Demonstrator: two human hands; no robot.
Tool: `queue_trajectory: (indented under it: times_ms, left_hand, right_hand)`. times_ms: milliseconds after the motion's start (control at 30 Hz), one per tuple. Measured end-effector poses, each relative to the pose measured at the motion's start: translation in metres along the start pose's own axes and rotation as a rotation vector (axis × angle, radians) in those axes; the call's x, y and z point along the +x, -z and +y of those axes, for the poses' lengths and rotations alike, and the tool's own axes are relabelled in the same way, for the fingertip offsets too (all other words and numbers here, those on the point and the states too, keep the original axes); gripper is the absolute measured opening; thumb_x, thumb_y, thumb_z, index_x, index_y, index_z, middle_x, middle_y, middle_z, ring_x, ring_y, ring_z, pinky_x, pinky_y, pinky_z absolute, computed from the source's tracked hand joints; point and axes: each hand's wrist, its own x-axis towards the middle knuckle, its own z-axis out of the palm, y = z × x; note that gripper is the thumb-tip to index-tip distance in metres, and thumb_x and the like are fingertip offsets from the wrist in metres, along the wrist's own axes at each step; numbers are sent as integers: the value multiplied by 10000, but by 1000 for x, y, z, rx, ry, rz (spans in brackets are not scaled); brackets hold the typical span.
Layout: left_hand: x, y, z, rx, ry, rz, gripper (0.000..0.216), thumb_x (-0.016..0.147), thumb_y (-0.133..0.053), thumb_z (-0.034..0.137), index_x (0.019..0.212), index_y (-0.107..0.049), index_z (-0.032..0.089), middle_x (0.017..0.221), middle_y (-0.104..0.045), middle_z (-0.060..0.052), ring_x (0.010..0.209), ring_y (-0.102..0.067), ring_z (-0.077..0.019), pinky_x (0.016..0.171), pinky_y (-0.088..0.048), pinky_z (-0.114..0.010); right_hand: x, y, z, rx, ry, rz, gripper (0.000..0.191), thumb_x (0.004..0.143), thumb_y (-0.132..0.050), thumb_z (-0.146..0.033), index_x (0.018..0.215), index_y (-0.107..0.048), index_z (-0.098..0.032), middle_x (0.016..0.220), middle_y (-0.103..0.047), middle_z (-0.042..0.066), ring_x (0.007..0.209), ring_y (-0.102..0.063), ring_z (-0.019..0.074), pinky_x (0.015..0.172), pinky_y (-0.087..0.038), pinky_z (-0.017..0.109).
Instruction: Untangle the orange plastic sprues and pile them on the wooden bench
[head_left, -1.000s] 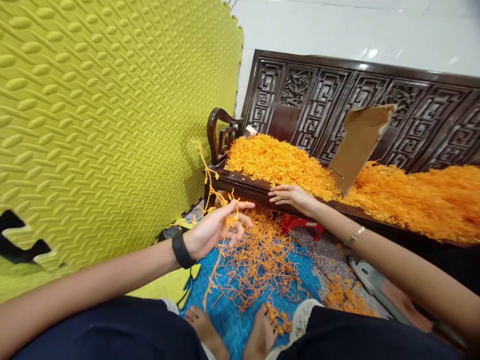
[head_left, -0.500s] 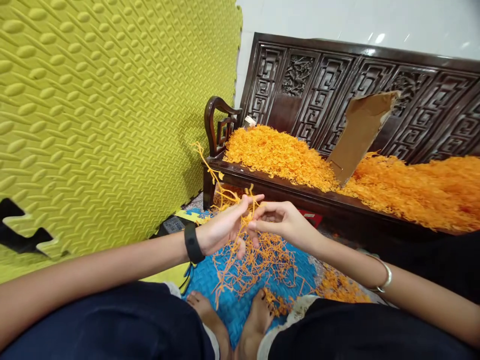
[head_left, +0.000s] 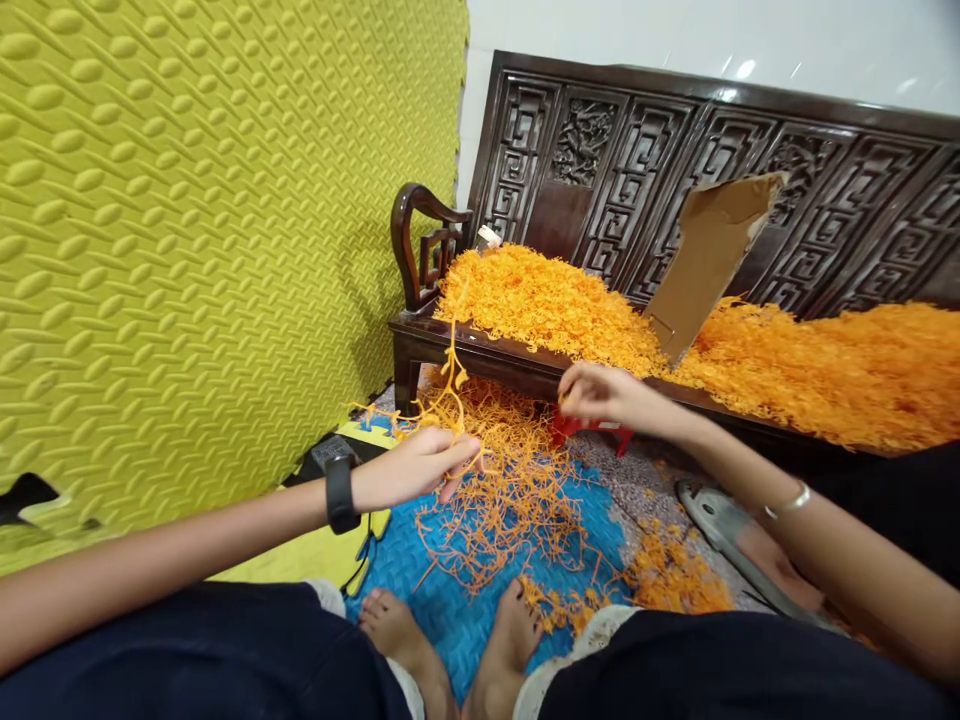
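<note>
Outward, orange sprig [head_left: 451, 362] juts from gripping left hand [head_left: 421, 466]; right hand [head_left: 609, 395] curled, contents unclear

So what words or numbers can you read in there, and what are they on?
No word, number, brand or sign can be read.
Grey patch near the yellow mat: any print is too small to read.
White object on the bench: too small to tell.
Black wristband: no text shows.
</note>
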Motion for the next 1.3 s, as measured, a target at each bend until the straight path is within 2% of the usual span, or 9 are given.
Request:
queue_trajectory:
  times_ms: [100,233,400,633,800,933,1033,1167,1300]
  left_hand:
    - [2,-3,-7,142,-8,-24,528,879,-334,493,488,-452,158,438,-418,31,394,-349,-70,418,-278,-191]
    - [1,-5,-13,318,-16,-18,511,899,-307,457,504,-439,161,489,-463,13,488,-442,-100,529,-338,-212]
    - [0,-7,-18,516,-83,30,441,895,-361,390,517,-417,170,435,-337,47,412,-344,-87,454,-231,-217]
    - [0,-14,-24,644,-272,47,323,869,-424,291,578,-506,177,480,-393,35,437,-337,-97,460,-205,-227]
    - [-2,-14,-19,591,-212,8,270,841,-461,329,644,-550,168,563,-498,9,499,-426,-115,490,-275,-219]
    - [-1,-14,-12,395,-202,-88,259,710,-637,410,776,-588,164,666,-539,11,621,-503,-147,572,-377,-229]
    - [1,-13,-6,173,-263,-113,415,665,-697,382,998,-562,174,883,-585,-22,890,-527,-206,779,-417,-304]
    - [4,-11,-1,-63,-272,68,618,692,-695,328,1230,-411,218,1203,-507,-68,1126,-440,-221,949,-337,-367]
    - [3,-7,3,-97,-288,131,424,803,-574,324,1197,-461,214,1178,-534,-62,1056,-495,-204,897,-375,-333]
  right_hand:
    - [24,60,38,-71,-99,526,514,764,-602,-332,1212,-428,-150,1077,-577,147,819,-604,180,694,-496,293]
    - [30,99,82,-108,-378,412,840,671,-701,-339,1376,-262,-217,1327,-410,171,1025,-552,266,692,-517,321]
    - [25,62,68,64,-277,74,399,734,-622,-413,1012,-642,-128,960,-659,124,819,-621,189,750,-500,313]
    - [17,-14,-45,218,170,-150,400,867,-424,-455,1060,-596,-149,995,-640,90,832,-617,148,786,-496,317]
    - [-4,-57,-86,-130,452,-133,669,716,-673,-363,1305,-389,-224,1298,-414,97,1132,-466,207,940,-413,347]
    - [-8,-73,-88,-235,575,-150,425,824,-559,-233,1240,-476,-246,1231,-439,85,1109,-474,186,922,-418,336]
    - [-6,-71,-83,-142,570,4,170,844,-526,-210,989,-615,-200,972,-558,57,895,-553,143,804,-467,295]
    - [-7,-65,-79,35,481,121,91,829,-546,-236,842,-609,-172,864,-587,39,811,-560,135,754,-468,293]
    - [-14,-65,-77,129,387,137,116,827,-542,-242,889,-600,-163,893,-605,43,837,-566,139,761,-456,286]
